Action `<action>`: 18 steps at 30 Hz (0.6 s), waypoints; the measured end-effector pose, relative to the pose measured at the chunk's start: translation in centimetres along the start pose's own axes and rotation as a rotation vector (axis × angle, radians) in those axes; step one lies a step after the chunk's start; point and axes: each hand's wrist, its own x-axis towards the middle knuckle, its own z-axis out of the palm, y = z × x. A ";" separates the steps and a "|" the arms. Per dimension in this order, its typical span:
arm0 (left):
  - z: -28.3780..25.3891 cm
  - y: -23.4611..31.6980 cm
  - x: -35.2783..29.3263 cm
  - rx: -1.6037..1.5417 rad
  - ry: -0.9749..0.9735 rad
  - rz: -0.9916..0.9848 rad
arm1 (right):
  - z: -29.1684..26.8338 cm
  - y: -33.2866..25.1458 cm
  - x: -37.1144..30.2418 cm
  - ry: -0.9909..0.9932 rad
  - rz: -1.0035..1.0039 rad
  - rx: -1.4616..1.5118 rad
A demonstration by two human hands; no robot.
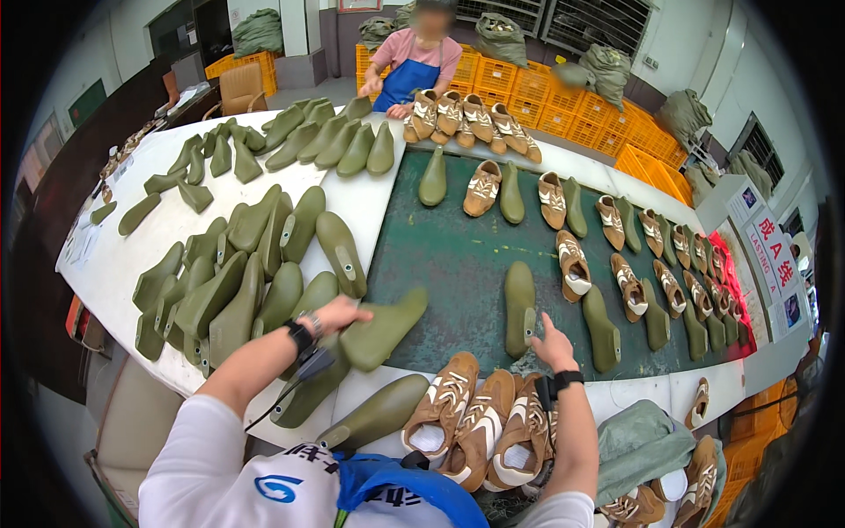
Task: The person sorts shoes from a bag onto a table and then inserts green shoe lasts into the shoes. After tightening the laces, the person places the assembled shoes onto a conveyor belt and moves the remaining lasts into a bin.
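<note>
My left hand (336, 314) grips a green shoe last (384, 329) by its heel end, the toe pointing right and slightly blurred. It hangs over the near left edge of the dark green conveyor belt (449, 255). My right hand (554, 346), fingers apart, is beside the heel of another green last (519, 304) on the belt; whether a fingertip touches it I cannot tell. Just right of that last, a brown and white sneaker (573, 267) stands on the belt near one more last (600, 330). Several brown sneakers (487, 414) sit close to my body.
Many green lasts (238, 290) are piled on the white table (264, 163) at left. Paired sneakers and lasts run rightward along the belt. Across the table a person in a blue apron (413, 81) stands behind more sneakers. Orange crates (532, 84) line the wall; green cloth (645, 444) lies near right.
</note>
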 end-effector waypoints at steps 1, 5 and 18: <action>0.3 1.9 1.1 0.017 0.040 0.073 | -0.3 0.7 -1.2 0.023 -0.021 0.018; 2.1 4.1 8.4 0.438 0.344 0.172 | -2.3 0.9 -6.5 0.062 -0.064 0.029; 5.7 2.3 9.2 0.755 -0.010 0.171 | -4.1 -3.4 -21.2 0.084 0.058 0.205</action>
